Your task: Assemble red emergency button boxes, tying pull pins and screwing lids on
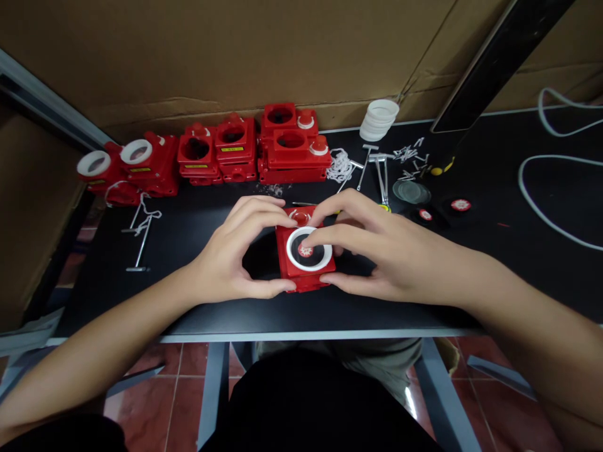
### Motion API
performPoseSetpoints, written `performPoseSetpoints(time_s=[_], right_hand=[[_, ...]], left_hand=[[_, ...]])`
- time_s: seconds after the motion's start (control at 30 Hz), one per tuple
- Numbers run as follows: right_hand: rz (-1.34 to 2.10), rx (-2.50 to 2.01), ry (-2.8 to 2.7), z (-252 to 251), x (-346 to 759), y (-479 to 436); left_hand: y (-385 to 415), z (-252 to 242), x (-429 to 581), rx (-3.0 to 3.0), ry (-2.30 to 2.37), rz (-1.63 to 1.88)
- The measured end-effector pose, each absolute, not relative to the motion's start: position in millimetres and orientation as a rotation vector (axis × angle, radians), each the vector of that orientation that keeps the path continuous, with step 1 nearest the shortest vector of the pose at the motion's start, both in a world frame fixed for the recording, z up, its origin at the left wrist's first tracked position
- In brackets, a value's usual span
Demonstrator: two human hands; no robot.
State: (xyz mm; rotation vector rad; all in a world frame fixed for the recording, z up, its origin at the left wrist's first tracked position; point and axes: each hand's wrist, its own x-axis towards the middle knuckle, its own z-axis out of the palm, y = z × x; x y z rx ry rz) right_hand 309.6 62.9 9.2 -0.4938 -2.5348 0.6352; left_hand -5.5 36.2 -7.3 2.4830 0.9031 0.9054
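A red break-glass alarm box (292, 274) lies on the table between my hands, with a white ring (290, 254) around its round front. Inside the ring is a black disc (316, 256) bearing a red-and-white emblem. My left hand (242, 248) grips the box from the left, fingertips at its far edge and thumb at the near corner. From the right, my right hand (372, 248) holds it, thumb on the near edge. One finger of that hand reaches over the ring and touches the emblem. Part of the right fingers is hidden behind the box.
Several red housings (235, 150) line the back left. Farther right are stacked white rings (379, 119), a white chain pile (340, 166), small metal hammers (380, 179), glass discs (412, 191) and black discs with emblems (460, 205). Two hammers (141, 245) lie at left; a white cable (532, 194) curves at right.
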Motion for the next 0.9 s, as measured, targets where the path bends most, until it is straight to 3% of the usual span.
performPoseSetpoints(time_s=[0.43,0.9], right_hand=[[0.841,-0.487,-2.481,12,307,66],[0.797,-0.545,-2.52,14,307,66]], left_hand=[[39,-1,-7,2.492,0.943,0.742],[85,22,7,2.344,0.789,0.423]])
